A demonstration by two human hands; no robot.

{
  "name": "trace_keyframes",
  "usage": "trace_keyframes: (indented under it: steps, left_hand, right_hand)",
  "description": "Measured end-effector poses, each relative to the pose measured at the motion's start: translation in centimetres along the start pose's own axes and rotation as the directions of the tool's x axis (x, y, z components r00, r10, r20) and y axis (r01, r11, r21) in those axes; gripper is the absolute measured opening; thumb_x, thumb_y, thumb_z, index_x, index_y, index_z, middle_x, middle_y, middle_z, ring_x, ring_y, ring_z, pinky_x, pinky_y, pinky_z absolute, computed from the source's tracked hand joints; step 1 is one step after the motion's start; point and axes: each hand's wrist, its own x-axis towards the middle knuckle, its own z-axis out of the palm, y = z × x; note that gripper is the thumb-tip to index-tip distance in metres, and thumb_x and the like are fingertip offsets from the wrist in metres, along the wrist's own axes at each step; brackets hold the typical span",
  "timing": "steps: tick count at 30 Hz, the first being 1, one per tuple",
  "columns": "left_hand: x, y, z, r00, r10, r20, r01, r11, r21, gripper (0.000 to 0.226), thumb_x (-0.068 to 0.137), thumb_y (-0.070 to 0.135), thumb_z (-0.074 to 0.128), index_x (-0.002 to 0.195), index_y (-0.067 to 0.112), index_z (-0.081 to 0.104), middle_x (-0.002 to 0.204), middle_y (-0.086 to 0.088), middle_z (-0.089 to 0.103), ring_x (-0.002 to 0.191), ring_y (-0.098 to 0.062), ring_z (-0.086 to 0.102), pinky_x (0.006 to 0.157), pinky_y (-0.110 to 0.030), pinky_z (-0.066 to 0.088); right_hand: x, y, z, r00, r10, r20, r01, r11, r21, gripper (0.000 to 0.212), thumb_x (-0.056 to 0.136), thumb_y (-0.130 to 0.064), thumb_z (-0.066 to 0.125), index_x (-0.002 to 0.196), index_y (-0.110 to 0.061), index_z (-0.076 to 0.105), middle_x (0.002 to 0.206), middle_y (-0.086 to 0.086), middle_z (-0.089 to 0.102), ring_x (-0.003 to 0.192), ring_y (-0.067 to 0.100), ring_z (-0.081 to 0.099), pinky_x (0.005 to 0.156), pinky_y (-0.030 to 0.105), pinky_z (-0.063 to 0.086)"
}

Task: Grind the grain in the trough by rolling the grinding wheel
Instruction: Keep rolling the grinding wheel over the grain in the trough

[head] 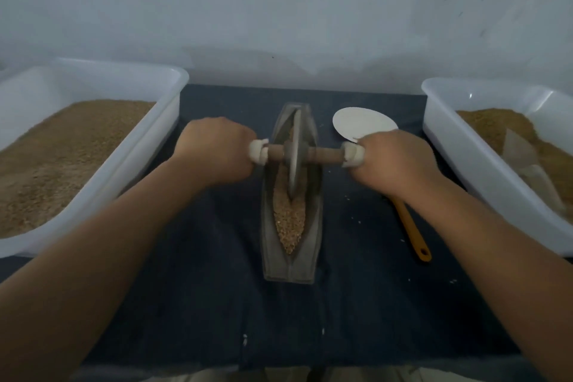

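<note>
Your fingers are curled tight round the two ends of the brown wooden bar [324,154] (the ends are wrapped in white), with your left hand [217,149] on one end and your right hand [393,161] on the other. That bar goes through the thin grey metal grinding wheel [294,149]. The wheel stands upright in the long grey boat-shaped trough [313,226], about the middle. Brown grain [290,220] lies in the groove, mostly on the side near you. The trough sits on the dark blue tabletop [210,257]. One big white plastic tub [148,146] of brown meal is at your left, and another white tub [459,158] is at your right. A round white plate [362,124] and a long orange tool handle [412,232] lie near your right hand.
</note>
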Motion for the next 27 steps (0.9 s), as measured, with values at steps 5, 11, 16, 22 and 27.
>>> trace_keyframes:
  steps: [5, 11, 16, 22, 27]
  left_hand:
    - [4.8, -0.3, -0.4, 0.997, -0.064, -0.035, 0.063, 0.998, -0.028, 0.028, 0.081, 0.054, 0.054, 0.068, 0.029, 0.054, 0.069, 0.008, 0.055, 0.064, -0.024, 0.054, 0.061, -0.032, 0.04]
    - [-3.2, 0.1, -0.9, 1.0, 0.024, -0.02, -0.024, 1.0, -0.008, 0.022, 0.08, 0.05, 0.055, 0.066, 0.033, 0.051, 0.059, 0.012, 0.05, 0.052, -0.01, 0.048, 0.049, -0.024, 0.031]
    - [-5.5, 0.1, -0.9, 0.999, 0.038, -0.007, -0.039, 0.998, -0.053, 0.025, 0.077, 0.053, 0.054, 0.063, 0.034, 0.046, 0.056, 0.014, 0.047, 0.048, -0.005, 0.043, 0.047, -0.022, 0.024]
    - [4.1, 0.2, -0.8, 0.997, -0.082, 0.006, 0.082, 0.997, -0.01, 0.027, 0.084, 0.049, 0.056, 0.069, 0.028, 0.052, 0.069, 0.009, 0.052, 0.063, -0.02, 0.052, 0.058, -0.031, 0.038]
    - [0.7, 0.3, -1.2, 1.0, -0.009, -0.022, 0.01, 0.999, 0.042, 0.019, 0.081, 0.044, 0.057, 0.068, 0.032, 0.049, 0.067, 0.01, 0.054, 0.055, -0.011, 0.045, 0.052, -0.028, 0.033]
  right_hand:
    - [4.5, -1.3, -0.5, 0.995, 0.064, -0.073, -0.063, 0.998, 0.008, 0.032, 0.078, -0.044, 0.029, 0.075, -0.025, 0.055, 0.07, -0.003, 0.061, 0.069, 0.024, 0.061, 0.058, 0.03, 0.038]
    - [-1.8, 0.6, 0.2, 0.995, -0.082, -0.054, 0.079, 0.996, -0.048, 0.044, 0.082, -0.063, 0.033, 0.064, -0.029, 0.056, 0.062, -0.01, 0.058, 0.057, 0.013, 0.055, 0.052, 0.029, 0.043]
    - [-3.7, 0.8, 0.0, 0.992, -0.116, -0.049, 0.115, 0.993, -0.025, 0.041, 0.071, -0.065, 0.037, 0.056, -0.029, 0.052, 0.048, -0.012, 0.051, 0.045, 0.007, 0.049, 0.044, 0.025, 0.033]
    - [4.5, -0.5, 0.2, 0.989, 0.049, -0.142, -0.052, 0.998, -0.017, 0.021, 0.082, -0.034, 0.055, 0.065, -0.023, 0.05, 0.064, -0.003, 0.058, 0.056, 0.017, 0.049, 0.053, 0.027, 0.037]
    - [1.7, 0.4, 0.6, 1.0, 0.02, 0.019, -0.019, 0.999, -0.042, 0.041, 0.087, -0.06, 0.043, 0.066, -0.027, 0.056, 0.069, -0.009, 0.059, 0.065, 0.014, 0.056, 0.056, 0.03, 0.042]
